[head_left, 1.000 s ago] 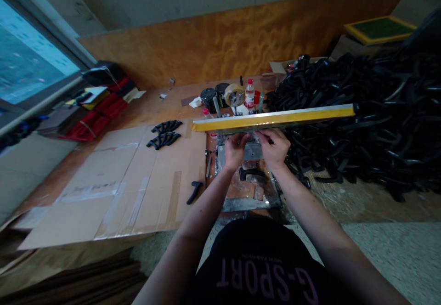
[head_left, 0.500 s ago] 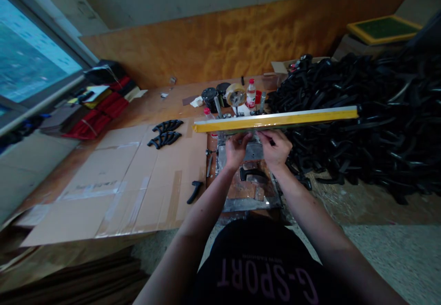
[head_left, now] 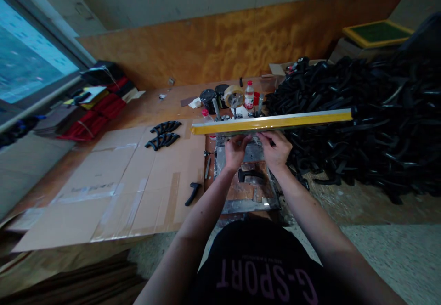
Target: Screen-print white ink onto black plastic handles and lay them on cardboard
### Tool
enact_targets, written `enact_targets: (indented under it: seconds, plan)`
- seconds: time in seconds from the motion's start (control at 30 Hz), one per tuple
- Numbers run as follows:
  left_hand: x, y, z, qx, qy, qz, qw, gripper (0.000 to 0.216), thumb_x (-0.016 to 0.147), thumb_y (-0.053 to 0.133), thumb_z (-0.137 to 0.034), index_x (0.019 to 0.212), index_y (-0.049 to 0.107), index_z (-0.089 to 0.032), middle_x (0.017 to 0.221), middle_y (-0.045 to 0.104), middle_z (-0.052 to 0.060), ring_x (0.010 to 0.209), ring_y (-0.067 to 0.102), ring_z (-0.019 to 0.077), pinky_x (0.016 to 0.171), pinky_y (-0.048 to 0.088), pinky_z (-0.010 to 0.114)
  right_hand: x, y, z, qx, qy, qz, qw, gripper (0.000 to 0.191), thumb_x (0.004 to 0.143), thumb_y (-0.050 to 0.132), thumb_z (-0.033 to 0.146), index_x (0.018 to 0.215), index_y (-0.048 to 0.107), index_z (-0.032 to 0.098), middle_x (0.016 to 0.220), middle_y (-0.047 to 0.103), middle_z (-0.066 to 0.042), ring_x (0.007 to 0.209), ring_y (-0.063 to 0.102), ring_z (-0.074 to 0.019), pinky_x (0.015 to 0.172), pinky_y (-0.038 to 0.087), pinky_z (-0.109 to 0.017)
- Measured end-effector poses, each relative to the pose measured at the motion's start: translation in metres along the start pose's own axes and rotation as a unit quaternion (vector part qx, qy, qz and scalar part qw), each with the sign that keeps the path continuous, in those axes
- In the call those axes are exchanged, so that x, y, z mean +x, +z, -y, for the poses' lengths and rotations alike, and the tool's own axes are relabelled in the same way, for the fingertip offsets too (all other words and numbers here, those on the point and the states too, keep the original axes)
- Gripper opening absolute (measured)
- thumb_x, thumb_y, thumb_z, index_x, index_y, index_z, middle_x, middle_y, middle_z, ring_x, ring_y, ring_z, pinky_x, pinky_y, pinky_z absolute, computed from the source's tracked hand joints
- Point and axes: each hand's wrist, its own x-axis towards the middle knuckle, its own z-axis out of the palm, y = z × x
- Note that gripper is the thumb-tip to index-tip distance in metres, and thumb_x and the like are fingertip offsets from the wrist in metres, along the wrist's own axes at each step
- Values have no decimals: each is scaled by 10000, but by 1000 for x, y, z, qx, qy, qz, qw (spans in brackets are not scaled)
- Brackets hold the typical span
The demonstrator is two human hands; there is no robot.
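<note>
A long yellow-edged frame [head_left: 275,122], seen nearly edge-on, stands raised across the middle of the workbench. Just below its edge, my left hand [head_left: 237,149] is closed with thumb and fingers pinched together. My right hand [head_left: 275,148] is closed beside it, fingertips pointing inward close to the left ones. Whatever the fingertips grip is too small or hidden to make out. Between my forearms, a black curved handle [head_left: 251,175] lies on a brownish block on the stained base plate [head_left: 237,206]. Another black handle [head_left: 193,194] rests on the cardboard to the left.
Several black handles [head_left: 163,133] lie in rows on the flat cardboard [head_left: 138,194]. A large heap of black handles [head_left: 358,153] covers the right side. Behind the frame are a tape roll [head_left: 228,94], a red-capped bottle [head_left: 249,96] and dark tubs [head_left: 207,99]. Red bundles [head_left: 91,123] sit at left.
My view has shifted slightly, so the bench contents appear a little further left. Both hands keep the same pinched pose under the frame, and the handles lie where they were.
</note>
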Motion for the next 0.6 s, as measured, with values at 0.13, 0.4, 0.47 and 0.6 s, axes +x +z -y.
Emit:
enact_targets:
  seconds: [0.13,0.4,0.47,0.6]
  plan:
    - [-3,-3,0,14,9,12,1000,244,821,639,-409,843,728,-183,863,746,48,823,677,185,748,495,269,-1,-4,1,17,-12,11,1000,105,843,652,298,766,694,242,756,712,2,711,666,-163,692,539,-303]
    - [-5,-23,-4,127,117,45,984,130,792,695,-345,766,737,-225,955,717,50,959,631,191,872,464,311,5,-21,5,35,-34,100,994,120,816,676,281,704,693,242,702,691,4,745,633,-188,712,515,-352]
    - [-6,-24,-3,132,123,49,982,114,785,704,-335,748,736,-232,989,709,46,995,619,194,890,457,315,7,-25,5,51,-53,123,990,114,807,686,275,698,696,245,686,688,6,767,623,-196,724,513,-366]
    - [-12,-21,0,125,117,15,985,82,793,698,-304,764,735,-236,934,709,33,963,622,186,880,457,309,6,-27,5,76,-58,124,988,96,809,687,264,715,705,250,697,698,10,727,621,-185,708,512,-365]
